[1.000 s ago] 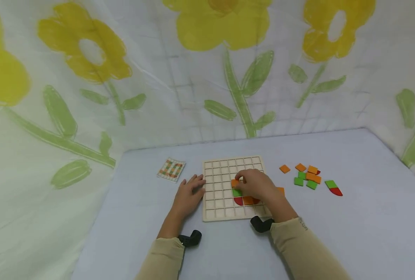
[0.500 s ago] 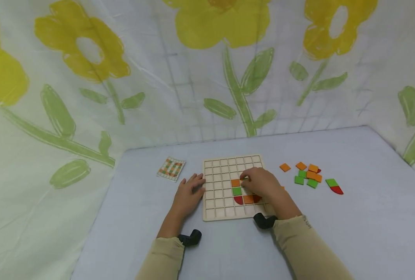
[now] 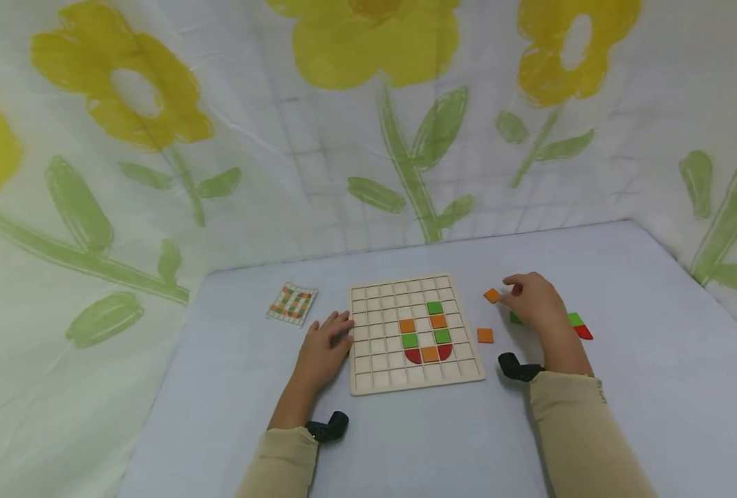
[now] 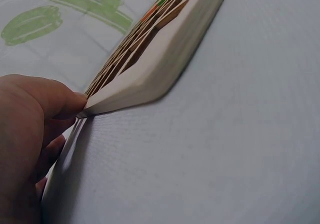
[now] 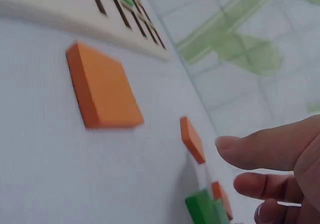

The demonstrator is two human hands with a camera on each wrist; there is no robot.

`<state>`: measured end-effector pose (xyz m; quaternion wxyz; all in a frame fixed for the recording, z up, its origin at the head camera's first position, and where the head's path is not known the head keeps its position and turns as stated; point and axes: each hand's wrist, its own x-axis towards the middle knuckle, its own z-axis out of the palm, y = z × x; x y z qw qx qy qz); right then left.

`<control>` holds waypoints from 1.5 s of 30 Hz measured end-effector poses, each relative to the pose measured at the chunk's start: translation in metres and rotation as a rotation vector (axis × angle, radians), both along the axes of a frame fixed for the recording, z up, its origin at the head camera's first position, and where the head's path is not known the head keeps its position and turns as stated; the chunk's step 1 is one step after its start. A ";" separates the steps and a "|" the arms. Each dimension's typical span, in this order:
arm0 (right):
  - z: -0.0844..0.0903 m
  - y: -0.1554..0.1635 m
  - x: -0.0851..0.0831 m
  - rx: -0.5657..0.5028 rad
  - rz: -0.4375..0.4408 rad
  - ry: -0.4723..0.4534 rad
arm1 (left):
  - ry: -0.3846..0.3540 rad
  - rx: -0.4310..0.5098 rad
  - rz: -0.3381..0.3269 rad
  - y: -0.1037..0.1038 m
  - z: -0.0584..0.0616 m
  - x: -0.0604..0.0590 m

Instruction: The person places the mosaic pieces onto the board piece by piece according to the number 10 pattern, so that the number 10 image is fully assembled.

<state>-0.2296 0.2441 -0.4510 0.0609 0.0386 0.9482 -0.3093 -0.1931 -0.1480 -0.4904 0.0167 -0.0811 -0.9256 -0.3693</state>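
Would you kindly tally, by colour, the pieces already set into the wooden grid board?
Green squares: 3
Orange squares: 3
Red quarter-rounds: 2
Total in the board: 8

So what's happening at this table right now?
A person is filling a wooden grid board with coloured tiles. The left hand rests against the board's left edge. The right hand reaches over the loose tiles to the right, fingertips near an orange tile; it holds nothing. Seven tiles sit in the board, and a pattern card lies to its left.
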 end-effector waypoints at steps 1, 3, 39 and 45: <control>-0.002 0.003 0.000 -0.003 -0.008 -0.006 | 0.001 0.001 -0.002 -0.001 0.000 0.000; -0.005 0.005 -0.001 0.001 -0.010 -0.016 | 0.004 0.004 -0.008 -0.001 0.000 0.000; -0.019 0.011 -0.001 -0.146 0.029 -0.008 | 0.011 0.011 -0.023 -0.003 -0.002 0.000; -0.019 0.008 0.001 -0.084 -0.059 0.057 | 0.019 0.010 -0.030 -0.003 -0.004 -0.001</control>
